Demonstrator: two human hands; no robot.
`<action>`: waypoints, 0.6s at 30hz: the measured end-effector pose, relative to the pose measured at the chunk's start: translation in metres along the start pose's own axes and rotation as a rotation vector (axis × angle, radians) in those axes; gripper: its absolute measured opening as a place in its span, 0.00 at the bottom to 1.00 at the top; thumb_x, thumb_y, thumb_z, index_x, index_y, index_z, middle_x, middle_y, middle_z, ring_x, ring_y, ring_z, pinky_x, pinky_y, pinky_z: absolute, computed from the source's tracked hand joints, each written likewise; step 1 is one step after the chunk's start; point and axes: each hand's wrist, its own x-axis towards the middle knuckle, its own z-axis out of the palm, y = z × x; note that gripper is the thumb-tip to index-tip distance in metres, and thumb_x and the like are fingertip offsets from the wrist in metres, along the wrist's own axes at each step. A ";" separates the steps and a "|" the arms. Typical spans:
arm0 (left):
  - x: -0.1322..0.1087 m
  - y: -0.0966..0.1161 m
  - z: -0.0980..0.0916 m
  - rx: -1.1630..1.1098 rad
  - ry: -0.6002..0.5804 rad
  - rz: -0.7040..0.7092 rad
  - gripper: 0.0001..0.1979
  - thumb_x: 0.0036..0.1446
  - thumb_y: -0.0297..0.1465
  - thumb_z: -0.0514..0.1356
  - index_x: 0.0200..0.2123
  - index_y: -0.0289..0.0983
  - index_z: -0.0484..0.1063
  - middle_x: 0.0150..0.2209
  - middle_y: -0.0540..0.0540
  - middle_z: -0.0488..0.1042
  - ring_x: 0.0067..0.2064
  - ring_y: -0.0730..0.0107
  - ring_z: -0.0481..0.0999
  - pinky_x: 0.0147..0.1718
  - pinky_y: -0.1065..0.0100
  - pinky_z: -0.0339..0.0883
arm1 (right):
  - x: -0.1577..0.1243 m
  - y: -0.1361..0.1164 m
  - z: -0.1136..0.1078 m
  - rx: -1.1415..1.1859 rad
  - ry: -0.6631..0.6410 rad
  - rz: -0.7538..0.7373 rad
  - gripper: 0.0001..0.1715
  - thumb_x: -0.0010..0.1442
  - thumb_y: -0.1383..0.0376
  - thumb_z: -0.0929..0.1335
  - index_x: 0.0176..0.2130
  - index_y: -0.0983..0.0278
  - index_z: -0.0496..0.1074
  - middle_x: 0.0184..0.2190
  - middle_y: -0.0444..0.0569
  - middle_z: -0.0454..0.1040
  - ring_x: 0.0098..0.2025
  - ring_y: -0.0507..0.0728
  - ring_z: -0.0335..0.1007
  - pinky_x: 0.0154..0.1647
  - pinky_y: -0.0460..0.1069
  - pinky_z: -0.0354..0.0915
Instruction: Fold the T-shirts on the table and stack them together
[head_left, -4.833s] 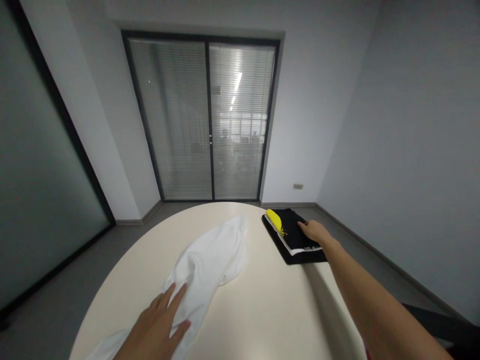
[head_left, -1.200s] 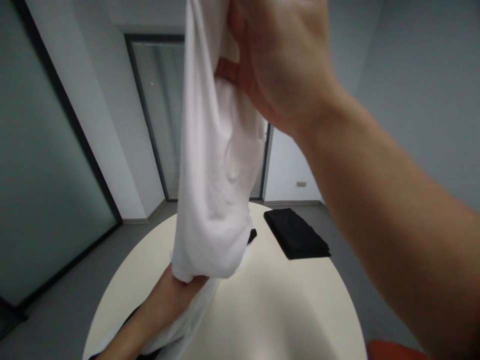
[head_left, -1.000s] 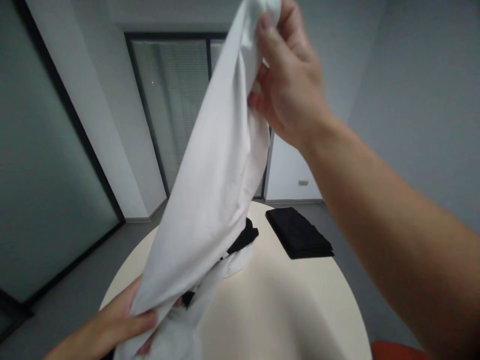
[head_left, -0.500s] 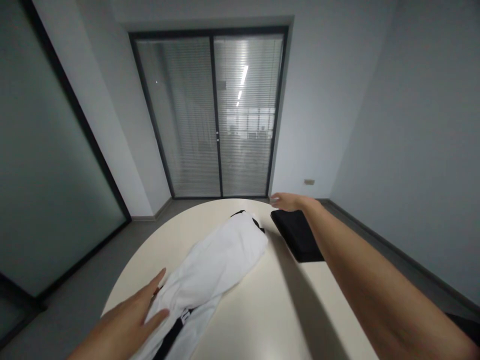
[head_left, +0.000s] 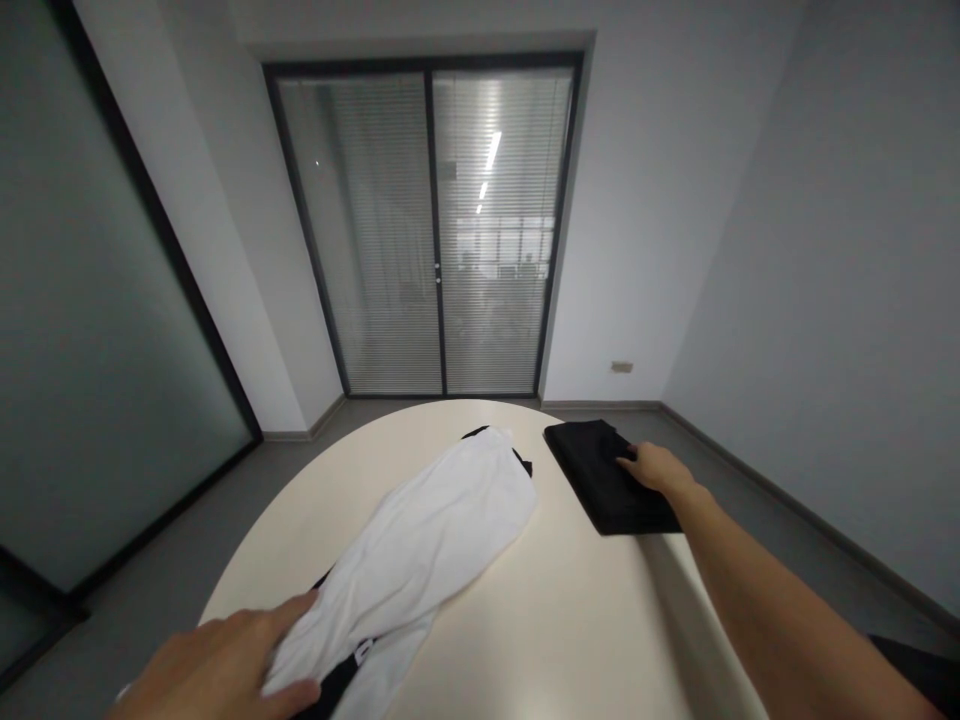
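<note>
Left hand (head_left: 225, 665) low over white garment (head_left: 435, 530), right hand (head_left: 656, 467) outstretched

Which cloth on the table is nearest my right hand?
The folded black fabric stack, on the right; the long white fabric garment with black parts lies by your left hand.

The cream bench (head_left: 562, 620) carries a white cloth (head_left: 442, 530) with black patches and, at the bench's right edge, a plain black cloth (head_left: 589, 465); beyond the bench, blinds (head_left: 367, 250) show fine grey stripes.
</note>
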 end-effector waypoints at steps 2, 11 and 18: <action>-0.002 0.013 -0.003 0.192 -0.113 -0.010 0.35 0.48 0.43 0.61 0.61 0.42 0.72 0.50 0.38 0.80 0.51 0.38 0.79 0.50 0.45 0.70 | -0.003 -0.009 -0.009 -0.041 0.034 -0.036 0.22 0.68 0.55 0.63 0.52 0.63 0.77 0.50 0.62 0.78 0.53 0.67 0.75 0.50 0.56 0.68; 0.000 0.066 -0.003 0.083 0.026 0.126 0.35 0.62 0.47 0.51 0.69 0.38 0.59 0.66 0.39 0.65 0.64 0.50 0.69 0.61 0.52 0.64 | -0.062 -0.109 -0.147 0.342 0.569 -0.433 0.20 0.71 0.55 0.59 0.38 0.62 0.73 0.35 0.53 0.77 0.39 0.60 0.73 0.42 0.51 0.64; 0.010 0.086 0.020 -0.363 0.069 0.237 0.58 0.56 0.45 0.64 0.73 0.43 0.23 0.71 0.32 0.52 0.67 0.47 0.63 0.60 0.50 0.65 | -0.182 -0.187 -0.294 1.165 0.858 -0.934 0.10 0.73 0.61 0.61 0.39 0.60 0.67 0.36 0.42 0.71 0.47 0.53 0.71 0.52 0.49 0.69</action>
